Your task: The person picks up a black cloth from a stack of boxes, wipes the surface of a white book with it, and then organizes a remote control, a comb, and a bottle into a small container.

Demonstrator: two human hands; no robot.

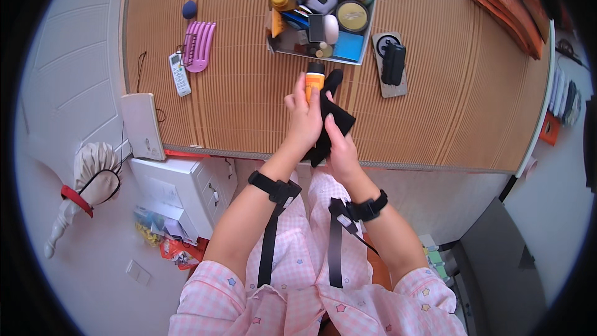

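- Over the near edge of the bamboo mat [236,112], the two hands are close together.
- The left hand [305,121] is closed around an orange tube [314,81] with a black cap, holding it up.
- The right hand [341,149] grips a black cloth [333,115], and the cloth touches the tube.
- Just past the tube sits a white box [323,56] full of little jars and bottles.
- Beside the box, on the right, lies a black case [393,63] on a grey card.
- Far to the left lie a pink comb [199,46], a white remote [180,74] and a blue ball [189,9].
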